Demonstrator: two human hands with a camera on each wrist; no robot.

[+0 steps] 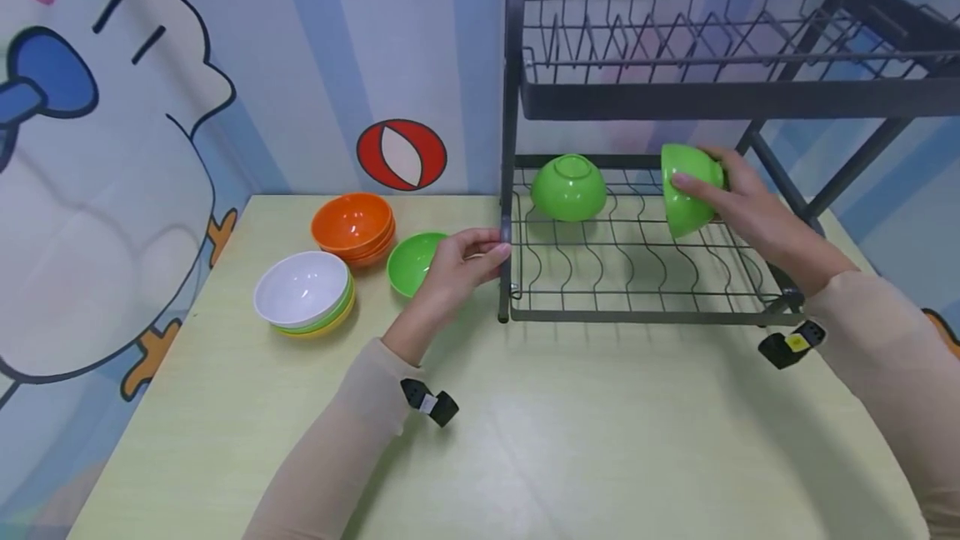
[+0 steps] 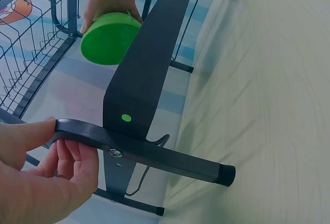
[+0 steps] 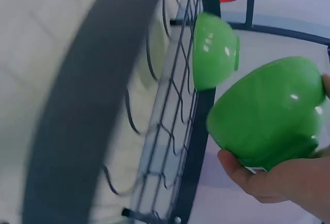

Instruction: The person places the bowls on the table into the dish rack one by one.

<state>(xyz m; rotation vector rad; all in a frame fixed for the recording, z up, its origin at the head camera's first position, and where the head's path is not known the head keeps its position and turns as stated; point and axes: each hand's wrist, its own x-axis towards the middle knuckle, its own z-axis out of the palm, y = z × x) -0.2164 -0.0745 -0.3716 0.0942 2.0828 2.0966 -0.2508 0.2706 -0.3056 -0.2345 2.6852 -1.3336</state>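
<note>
My right hand (image 1: pixel 753 202) holds a green bowl (image 1: pixel 684 190) by its sides, tipped so the bowl lies sideways, over the right part of the lower tier of a dark dish rack (image 1: pixel 645 317). To its left, another green bowl (image 1: pixel 570 190) sits upside down on that tier; in the right wrist view this bowl (image 3: pixel 212 54) appears beyond the held one. My left hand (image 1: pixel 459 269) grips the rack's front left post (image 2: pixel 85 132) between thumb and fingers. Just left of that hand, a third green bowl (image 1: pixel 408 261) stands upright on the table, partly hidden by it.
Orange bowls (image 1: pixel 352 223) are stacked at the table's back left. In front of them is a stack with a white bowl (image 1: pixel 302 288) on top of green and yellow ones. The rack's upper tier (image 1: pixel 735 101) overhangs the lower one. A patterned wall (image 1: pixel 322 65) stands behind.
</note>
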